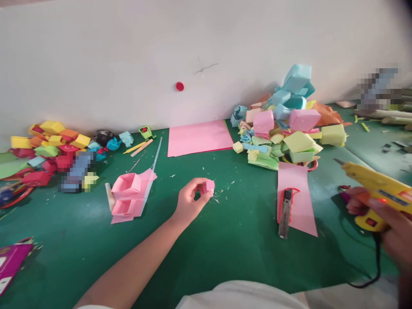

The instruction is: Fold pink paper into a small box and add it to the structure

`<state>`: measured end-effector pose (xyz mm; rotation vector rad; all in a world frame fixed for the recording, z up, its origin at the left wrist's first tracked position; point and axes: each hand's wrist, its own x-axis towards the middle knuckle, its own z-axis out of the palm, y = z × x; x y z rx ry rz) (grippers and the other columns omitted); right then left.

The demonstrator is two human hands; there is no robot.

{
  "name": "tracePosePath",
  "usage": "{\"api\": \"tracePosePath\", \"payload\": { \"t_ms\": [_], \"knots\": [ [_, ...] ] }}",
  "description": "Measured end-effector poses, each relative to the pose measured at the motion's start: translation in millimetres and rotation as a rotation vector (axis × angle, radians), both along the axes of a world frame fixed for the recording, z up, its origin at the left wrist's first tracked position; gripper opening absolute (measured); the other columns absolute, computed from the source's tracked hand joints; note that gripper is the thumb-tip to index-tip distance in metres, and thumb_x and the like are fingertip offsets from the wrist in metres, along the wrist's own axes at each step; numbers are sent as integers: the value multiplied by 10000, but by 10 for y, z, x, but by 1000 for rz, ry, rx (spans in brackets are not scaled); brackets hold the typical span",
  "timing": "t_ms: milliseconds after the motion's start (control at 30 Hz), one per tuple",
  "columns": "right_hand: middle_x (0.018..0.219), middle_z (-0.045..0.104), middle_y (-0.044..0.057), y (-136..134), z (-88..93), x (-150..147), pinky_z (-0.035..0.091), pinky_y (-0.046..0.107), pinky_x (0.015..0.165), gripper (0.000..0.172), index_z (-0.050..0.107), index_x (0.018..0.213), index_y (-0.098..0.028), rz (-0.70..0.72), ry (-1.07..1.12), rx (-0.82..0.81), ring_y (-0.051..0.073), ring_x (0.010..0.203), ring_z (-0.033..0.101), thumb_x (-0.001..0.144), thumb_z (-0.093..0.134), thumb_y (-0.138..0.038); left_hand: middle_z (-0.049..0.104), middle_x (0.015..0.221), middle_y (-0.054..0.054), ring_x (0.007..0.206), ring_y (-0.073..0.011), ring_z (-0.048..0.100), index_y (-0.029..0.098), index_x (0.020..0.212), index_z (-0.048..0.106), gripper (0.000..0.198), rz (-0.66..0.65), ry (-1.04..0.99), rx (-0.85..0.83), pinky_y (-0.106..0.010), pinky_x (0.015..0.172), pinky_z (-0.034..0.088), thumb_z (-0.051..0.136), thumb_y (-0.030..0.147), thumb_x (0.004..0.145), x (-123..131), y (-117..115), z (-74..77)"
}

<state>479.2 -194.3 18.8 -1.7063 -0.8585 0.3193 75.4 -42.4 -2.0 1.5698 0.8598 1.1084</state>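
Over the middle of the green table [225, 253], my left hand [191, 199] pinches a small pink folded paper piece [210, 185] between thumb and fingers. At the right, my right hand [391, 223] is wrapped round the handle of a yellow glue gun [376, 176]; its nozzle points up and left, a small red light glows on its side, and a black cord hangs below. Two open pink paper boxes [127, 183] rest on a pink sheet left of my left hand. A cutter knife [285, 212] lies on a pink paper strip [304, 201] between my hands.
Many coloured paper boxes and scraps [286, 128] are heaped at the back right. Another pile of paper boxes [53, 146] stands at the far left. Pink sheets [199, 137] lie against the white wall [128, 60]. A purple packet [14, 262] is at the left edge.
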Motion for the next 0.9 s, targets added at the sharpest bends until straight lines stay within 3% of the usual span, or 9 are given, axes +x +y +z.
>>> {"api": "tracePosePath", "payload": {
  "t_ms": [100, 200, 267, 400, 467, 600, 900],
  "knots": [
    [887, 704, 104, 58, 71, -310, 513, 351, 542, 348, 734, 810, -203, 135, 210, 53, 238, 653, 605, 686, 792, -522, 702, 1002, -77, 858, -196, 667, 190, 1039, 686, 202, -4, 28, 45, -333, 783, 583, 716, 314, 882, 4, -6, 5],
    [926, 716, 136, 153, 93, -690, 514, 363, 556, 374, 734, 915, -219, 385, 332, -69, 254, 672, 611, 772, 745, -565, 707, 1000, -77, 890, -206, 673, 194, 1043, 685, 205, 2, 63, 75, -338, 814, 577, 719, 312, 878, 10, -16, 22],
    [939, 729, 151, 249, 96, -950, 524, 362, 556, 409, 738, 947, -212, 579, 331, -177, 264, 685, 626, 810, 705, -595, 712, 1004, -78, 898, -209, 678, 196, 1046, 685, 210, -3, 81, 87, -336, 818, 574, 717, 319, 879, 12, -22, 29],
    [975, 736, 114, 478, 121, -1370, 577, 335, 632, 418, 711, 1055, -216, 851, 225, -206, 242, 768, 657, 864, 668, -586, 722, 999, -75, 871, -200, 683, 199, 1065, 688, 233, -9, 131, 128, -311, 788, 564, 713, 342, 883, 1, -25, 8],
    [923, 728, 90, 567, 135, -1492, 566, 302, 575, 411, 712, 1065, -216, 917, 184, -190, 204, 699, 641, 891, 640, -581, 721, 1002, -74, 850, -191, 678, 198, 1078, 686, 244, -11, 144, 149, -301, 777, 558, 714, 344, 885, -6, -23, -6],
    [838, 675, 74, 634, 108, -1570, 518, 265, 508, 418, 733, 872, -194, 967, 106, -159, 169, 638, 597, 940, 572, -574, 717, 1010, -70, 854, -183, 663, 200, 1075, 686, 224, -25, 160, 195, -291, 783, 542, 708, 326, 891, -6, -23, 12],
    [829, 621, 56, 618, -2, -1578, 485, 278, 528, 395, 679, 833, -192, 998, 128, -138, 164, 644, 560, 952, 566, -551, 721, 979, -66, 771, -164, 643, 203, 1039, 695, 204, -13, 193, 215, -279, 726, 531, 704, 333, 881, 5, -32, 79]
  ]
}}
